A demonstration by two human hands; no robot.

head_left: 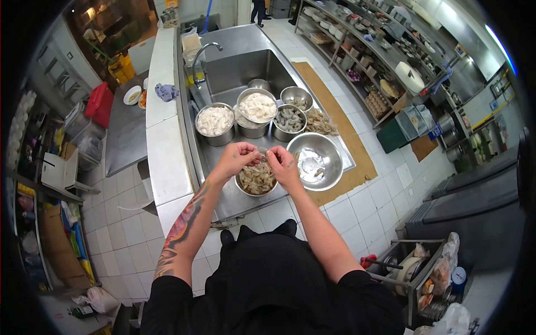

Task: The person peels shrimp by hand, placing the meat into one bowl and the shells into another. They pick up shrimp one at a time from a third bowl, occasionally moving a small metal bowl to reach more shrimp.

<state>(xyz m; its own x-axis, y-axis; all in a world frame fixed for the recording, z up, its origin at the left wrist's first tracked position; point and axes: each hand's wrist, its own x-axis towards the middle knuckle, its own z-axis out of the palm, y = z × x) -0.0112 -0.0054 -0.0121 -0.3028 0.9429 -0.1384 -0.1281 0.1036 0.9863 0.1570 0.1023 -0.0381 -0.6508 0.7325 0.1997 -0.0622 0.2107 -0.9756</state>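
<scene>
Left hand (241,157) first: fingertips pinched together on a shrimp (261,156), caught between both hands' fingertips, too small to tell its long axis or which way it points. Below the fingers, a bowl (257,195) heaped with more! Right hand (283,165) now, fingertips together, clamped on it too; beside those fingers, a basin (329,159).

Pinching a small shrimp-like piece (261,157) between left hand (240,159) and right hand (283,166), held close together above a steel bowl (255,194) of shrimp (257,180) on a metal counter (226,204). Standing with a wide, shiny bowl (334,160) just beside the right hand and a pot (216,138) of whitish contents beyond the left. Showing farther off a smaller bowl (289,135) of grey shrimp, a loose pile of shrimp (322,121), and a sink (268,66) with a curved faucet (195,73).
</scene>
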